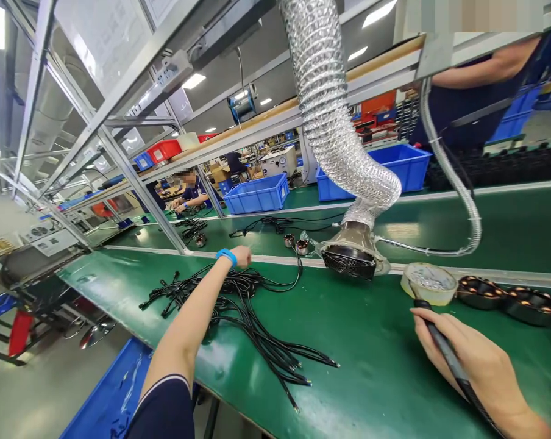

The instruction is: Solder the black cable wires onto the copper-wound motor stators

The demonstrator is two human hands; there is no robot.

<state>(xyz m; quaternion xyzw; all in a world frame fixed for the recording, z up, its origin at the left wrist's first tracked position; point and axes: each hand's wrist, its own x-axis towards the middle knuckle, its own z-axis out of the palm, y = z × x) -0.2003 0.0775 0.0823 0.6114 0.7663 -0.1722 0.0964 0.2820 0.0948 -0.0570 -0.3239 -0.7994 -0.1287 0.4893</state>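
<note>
My left hand (242,256) reaches out over a tangled pile of black cables (239,283), a blue band on its wrist. Its fingers curl away from me, closed, and whatever may be in them is hidden. The cables' stripped ends fan out toward the near edge. A soldering iron (444,353) is in my right hand (479,360), gripped like a pen. Its tip points down into a round, pale, translucent dish (430,284) with shiny bits inside. To the right of the dish sit two wound motor stators (479,291) with copper coils.
A silver duct (334,110) hangs down to a black fan hood (351,259) above the green bench (362,341). Two small stators (302,246) lie beside it. Blue bins (257,194) stand behind. A metal post (142,189) rises at left. Other people work beyond.
</note>
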